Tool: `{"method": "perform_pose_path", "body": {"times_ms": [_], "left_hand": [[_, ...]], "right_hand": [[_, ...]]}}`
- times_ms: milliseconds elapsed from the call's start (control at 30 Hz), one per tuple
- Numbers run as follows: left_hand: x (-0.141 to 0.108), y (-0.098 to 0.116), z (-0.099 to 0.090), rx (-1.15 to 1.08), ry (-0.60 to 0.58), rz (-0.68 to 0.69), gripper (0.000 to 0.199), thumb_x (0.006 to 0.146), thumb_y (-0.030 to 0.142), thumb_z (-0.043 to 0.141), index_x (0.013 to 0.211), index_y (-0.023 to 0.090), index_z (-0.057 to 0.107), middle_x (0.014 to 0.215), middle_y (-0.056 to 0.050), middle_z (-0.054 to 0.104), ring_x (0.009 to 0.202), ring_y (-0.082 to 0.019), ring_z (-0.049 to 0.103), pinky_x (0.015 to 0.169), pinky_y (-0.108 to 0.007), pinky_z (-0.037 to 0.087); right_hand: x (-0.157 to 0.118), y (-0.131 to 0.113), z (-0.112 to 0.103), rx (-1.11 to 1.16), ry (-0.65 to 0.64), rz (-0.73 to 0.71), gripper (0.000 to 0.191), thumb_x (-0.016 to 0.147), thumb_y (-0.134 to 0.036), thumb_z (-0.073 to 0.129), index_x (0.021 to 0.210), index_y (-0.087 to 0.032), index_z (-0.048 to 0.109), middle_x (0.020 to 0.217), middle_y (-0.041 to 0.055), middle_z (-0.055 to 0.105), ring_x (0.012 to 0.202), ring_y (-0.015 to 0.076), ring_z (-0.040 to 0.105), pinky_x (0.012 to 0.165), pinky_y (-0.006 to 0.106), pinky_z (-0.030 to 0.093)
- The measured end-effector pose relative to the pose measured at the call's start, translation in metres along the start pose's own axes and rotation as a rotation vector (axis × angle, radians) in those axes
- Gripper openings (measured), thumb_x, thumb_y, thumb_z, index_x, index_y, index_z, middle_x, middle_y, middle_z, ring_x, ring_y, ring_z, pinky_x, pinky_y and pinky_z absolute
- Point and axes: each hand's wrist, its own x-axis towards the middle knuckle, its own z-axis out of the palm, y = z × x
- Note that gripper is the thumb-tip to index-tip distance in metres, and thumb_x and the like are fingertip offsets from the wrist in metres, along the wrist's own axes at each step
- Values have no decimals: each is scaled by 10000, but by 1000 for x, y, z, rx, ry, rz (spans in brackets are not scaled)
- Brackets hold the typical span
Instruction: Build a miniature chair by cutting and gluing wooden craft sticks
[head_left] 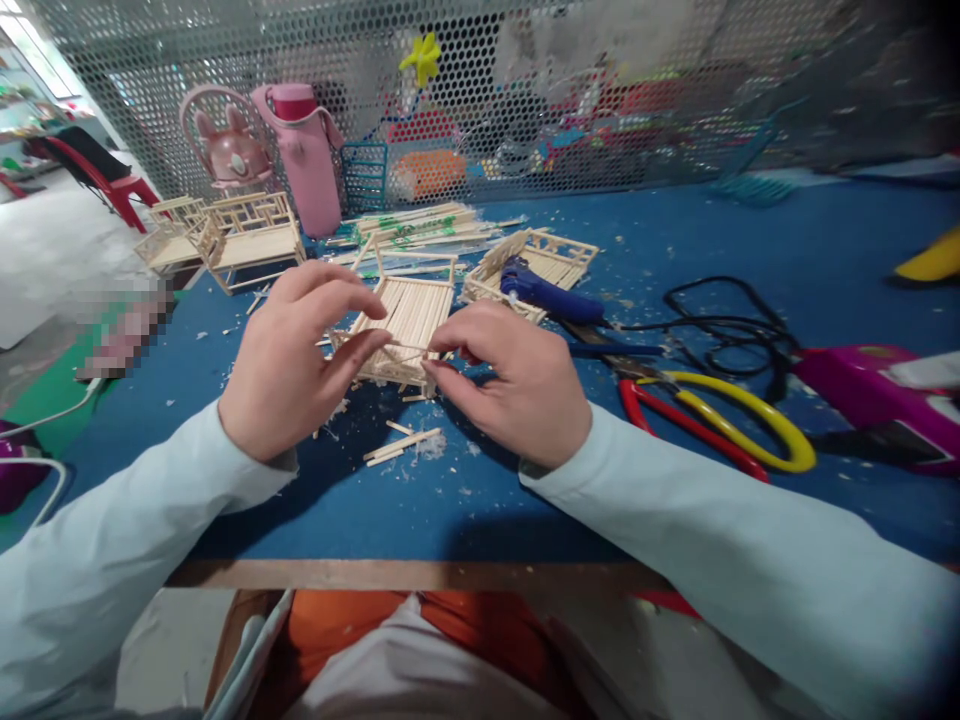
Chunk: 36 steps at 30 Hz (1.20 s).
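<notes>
A small frame of pale wooden sticks [409, 305], like a miniature bed or bench with a slatted top, stands on the blue table between my hands. My right hand [517, 375] pinches a thin stick [406, 346] between thumb and forefinger at the frame's near end. My left hand [289, 350] is at the frame's left side, its thumb tip at the stick's other end and its forefinger raised apart from the thumb. Whether the stick is joined to the frame I cannot tell. Short loose sticks [401, 446] lie in front of it.
Scissors [712, 420] with red and yellow handles, a blue glue gun [555, 292], a black cord [720, 320] and a magenta tool [870, 390] lie right. Similar stick frames [255, 245], a pink flask [307, 165] and bundled sticks [427, 228] stand behind, before a mesh panel [375, 60].
</notes>
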Motion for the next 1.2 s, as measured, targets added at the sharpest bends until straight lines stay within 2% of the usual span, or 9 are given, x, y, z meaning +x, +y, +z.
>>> {"method": "perform_pose_path", "body": {"times_ms": [100,267,400,567,700,833,900,1033,1200], "left_hand": [[-16,-5,4,10,115,-8,110,830,198,586,892,176,674,973,-71,679,946,-192,624,864,-331,482],[-21,-17,17,-31,135,117,128,844,142,567,872,176,688,900,-49,718,933,-187,634,881,-342,493],[-19,-20,21,-44,189,114,138,854,151,565,843,169,701,834,-42,732,912,-189,648,861,-334,506],[-19,-23,24,-40,204,82,157,855,152,562,834,179,715,820,-35,741,887,-178,659,849,-314,510],[-18,-24,25,-29,184,70,168,860,164,550,853,184,717,833,-36,742,903,-175,660,871,-323,508],[-25,2,7,-18,256,-57,216,850,165,551,1012,164,693,1040,-83,701,998,-188,632,896,-330,491],[-35,26,-4,-123,149,-107,204,859,175,552,1003,164,697,1035,-74,703,1000,-173,634,897,-287,483],[-67,65,-10,-501,-290,-191,207,911,202,515,1017,232,690,852,31,734,737,-72,660,680,-145,476],[-85,75,4,-636,-359,-279,213,916,178,488,943,221,694,813,26,722,728,-83,638,671,-152,452]], "right_hand": [[1,2,-1,-37,8,-46,84,817,-118,553,849,-155,621,827,55,649,778,149,597,721,265,479],[3,1,-5,-237,-80,-210,168,864,-163,530,874,-161,698,833,78,655,759,163,594,676,269,476],[3,-3,-5,-353,-98,-286,197,882,-161,515,892,-125,708,812,95,674,750,174,609,662,268,488],[2,-5,0,-357,-71,-246,175,886,-141,516,846,-105,683,846,108,691,766,164,633,698,252,517],[4,-7,-10,-369,-98,-203,158,892,-145,517,875,-122,673,893,107,707,810,176,654,732,270,525],[-4,-29,-32,-381,-157,-70,132,889,-152,534,904,-164,664,888,76,713,837,171,661,759,270,514],[-15,-45,-40,-323,-198,-41,137,888,-137,530,908,-176,660,877,62,712,834,154,655,766,256,501],[-38,-65,-40,-138,-182,-55,149,915,-153,486,932,-165,634,854,51,708,798,138,628,744,264,481],[-52,-70,-34,-49,-195,-80,178,917,-156,474,822,-162,625,748,38,686,678,131,594,644,257,465]]}}
